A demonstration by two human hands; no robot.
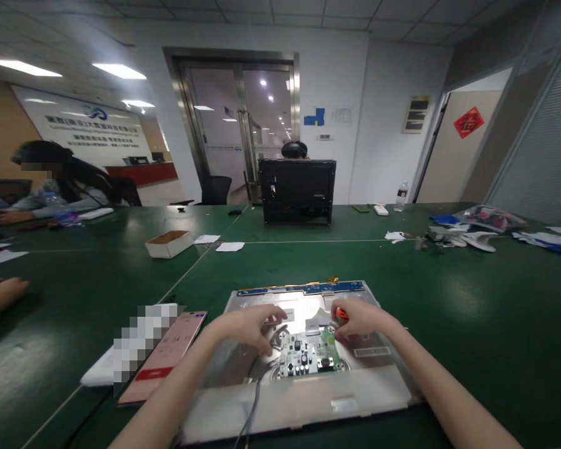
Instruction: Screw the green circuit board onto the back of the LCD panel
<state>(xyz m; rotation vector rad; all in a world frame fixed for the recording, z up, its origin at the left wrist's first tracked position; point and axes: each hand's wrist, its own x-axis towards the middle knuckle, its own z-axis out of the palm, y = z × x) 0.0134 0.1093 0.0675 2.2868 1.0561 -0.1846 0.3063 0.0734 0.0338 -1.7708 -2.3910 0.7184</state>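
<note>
A flat metal display panel (378, 380) lies back side up in front of me. A green circuit board (311, 352) with several components sits at its middle, and a narrow blue circuit strip (303, 289) runs along its far edge. My left hand (252, 325) hovers at the board's left side, its fingers apart and holding nothing. My right hand (358, 318) is curled at the board's right corner around a small orange thing (341, 313), mostly hidden by the fingers. Dark cables (256, 399) run from the board's left side over the panel's near edge.
Left of the panel lie a pink phone (166, 355) and a white object (105, 368), partly blurred. Farther off are an open box (169, 244), an upright black monitor frame (297, 191), a bottle (401, 196) and scraps (477, 240). Other people sit at the left and behind the frame.
</note>
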